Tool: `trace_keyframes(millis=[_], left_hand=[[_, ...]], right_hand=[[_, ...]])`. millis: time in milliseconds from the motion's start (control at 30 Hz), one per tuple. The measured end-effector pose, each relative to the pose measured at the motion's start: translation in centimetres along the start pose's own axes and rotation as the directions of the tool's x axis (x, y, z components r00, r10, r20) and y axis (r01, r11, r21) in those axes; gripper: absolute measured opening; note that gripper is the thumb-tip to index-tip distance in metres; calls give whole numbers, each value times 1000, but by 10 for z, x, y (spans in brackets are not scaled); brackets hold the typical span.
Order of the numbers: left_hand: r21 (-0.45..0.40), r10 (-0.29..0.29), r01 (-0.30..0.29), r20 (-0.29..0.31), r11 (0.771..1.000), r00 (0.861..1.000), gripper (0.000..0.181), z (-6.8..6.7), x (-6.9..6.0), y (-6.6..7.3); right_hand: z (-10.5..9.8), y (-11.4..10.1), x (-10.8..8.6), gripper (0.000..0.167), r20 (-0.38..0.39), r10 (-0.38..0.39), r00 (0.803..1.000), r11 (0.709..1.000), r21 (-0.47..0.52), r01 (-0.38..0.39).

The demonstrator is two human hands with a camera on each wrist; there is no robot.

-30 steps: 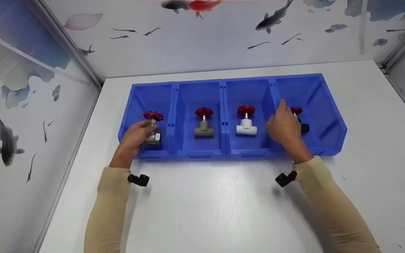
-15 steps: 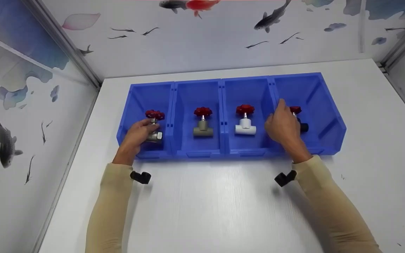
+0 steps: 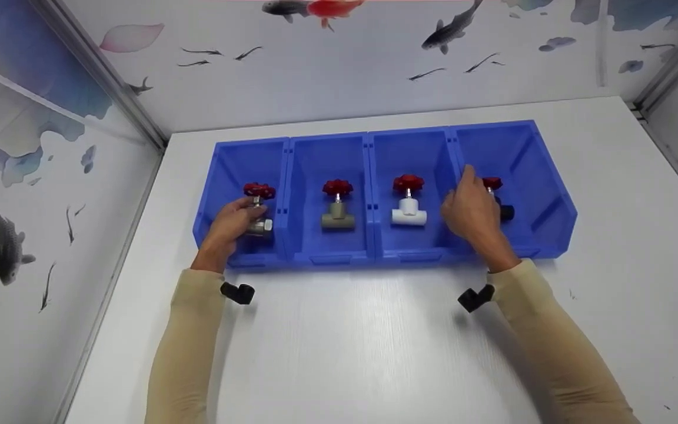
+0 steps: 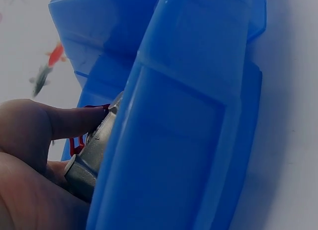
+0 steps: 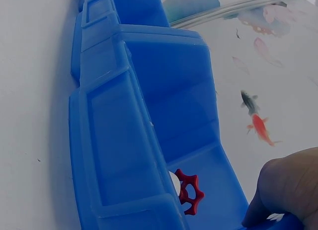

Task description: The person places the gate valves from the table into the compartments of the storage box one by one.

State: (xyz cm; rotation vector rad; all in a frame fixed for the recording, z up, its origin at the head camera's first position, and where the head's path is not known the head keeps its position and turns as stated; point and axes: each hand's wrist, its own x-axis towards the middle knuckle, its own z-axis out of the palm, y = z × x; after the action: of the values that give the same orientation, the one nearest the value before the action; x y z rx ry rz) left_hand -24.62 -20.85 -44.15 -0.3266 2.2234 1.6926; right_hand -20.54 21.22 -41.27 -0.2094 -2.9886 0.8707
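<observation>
My left hand (image 3: pixel 230 224) holds a metal valve (image 3: pixel 261 227) with a red handwheel (image 3: pixel 259 190) inside the leftmost blue bin (image 3: pixel 245 154). In the left wrist view, the fingers lie around the grey valve body (image 4: pixel 90 163), partly hidden by the bin's front wall. My right hand (image 3: pixel 473 209) grips the divider wall (image 3: pixel 455 156) between the two rightmost bins. Just right of that hand, partly covered by it, lies a black valve (image 3: pixel 507 212). An olive valve (image 3: pixel 338 219) and a white valve (image 3: pixel 409 217), both with red handwheels, sit in the two middle bins.
The bins stand joined in a row on a white table (image 3: pixel 339 347). Behind them rises a white wall (image 3: pixel 339 76) with painted fish, and another panel (image 3: pixel 80 235) stands at the left. Small black devices (image 3: pixel 238 292) are worn at both cuffs.
My left hand has shifted slightly up and to the right with the metal valve. The right hand keeps its place on the divider. The whole head view has drifted a little.
</observation>
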Motion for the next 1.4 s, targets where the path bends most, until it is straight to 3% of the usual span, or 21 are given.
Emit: trace_keyframes(millis=[333,567,800,1100,1400], left_hand=[[11,-30,30,-8,999,1000,57,0,4,2],[40,-14,15,-10,999,1000,60,0,8,0],[43,-20,20,-9,999,1000,62,0,12,-2],[106,-19,20,-10,994,1000,63,2,12,-1],[92,-14,15,-12,996,1000,62,3,17,0]], right_hand=[[0,0,0,61,-2,1,1000,1000,-9,-1],[2,3,0,59,-44,-23,999,1000,-13,23],[2,1,1,60,-25,-16,1000,1000,2,16],[1,1,1,60,-16,-6,1000,1000,8,6],[2,2,1,58,-43,-21,999,1000,-1,21]])
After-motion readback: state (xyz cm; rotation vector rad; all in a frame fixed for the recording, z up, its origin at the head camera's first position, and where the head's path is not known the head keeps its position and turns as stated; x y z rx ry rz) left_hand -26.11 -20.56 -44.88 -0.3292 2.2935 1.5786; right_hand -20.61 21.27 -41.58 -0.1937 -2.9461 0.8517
